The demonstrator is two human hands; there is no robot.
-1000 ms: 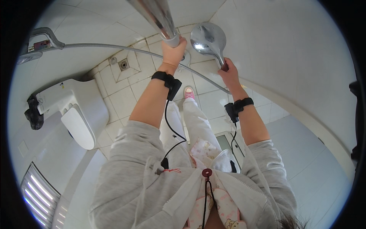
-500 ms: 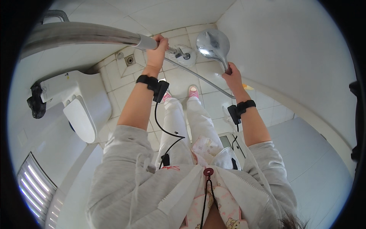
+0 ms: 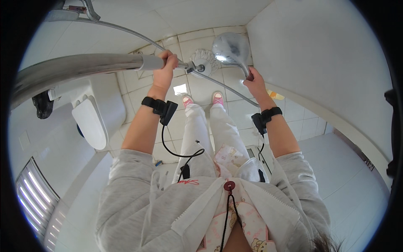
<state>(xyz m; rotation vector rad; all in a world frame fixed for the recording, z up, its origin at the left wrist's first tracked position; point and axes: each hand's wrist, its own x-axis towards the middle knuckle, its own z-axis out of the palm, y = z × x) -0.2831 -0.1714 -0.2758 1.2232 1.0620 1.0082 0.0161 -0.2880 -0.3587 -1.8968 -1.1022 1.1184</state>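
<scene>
My left hand [image 3: 164, 67] is closed around the long shiny metal handle [image 3: 84, 69] of a mop, which crosses the view from the left. The white stringy mop head [image 3: 205, 62] rests on the tiled floor ahead of my pink shoes [image 3: 201, 100]. My right hand [image 3: 254, 84] grips the stem of a chrome shower head [image 3: 230, 48], held up with its round face toward me. A metal hose [image 3: 218, 86] runs from the upper left, under the mop handle, toward my right wrist. Both wrists wear black bands.
A white toilet [image 3: 94, 113] with its lid down stands at the left. A white wall [image 3: 315, 63] curves along the right, with a small yellow object [image 3: 275, 95] at its foot. A slatted panel [image 3: 33, 197] sits at the lower left.
The mop handle has swung from pointing upward to lying across the view toward the left, and the mop head has come into sight on the floor. The shower head stays raised.
</scene>
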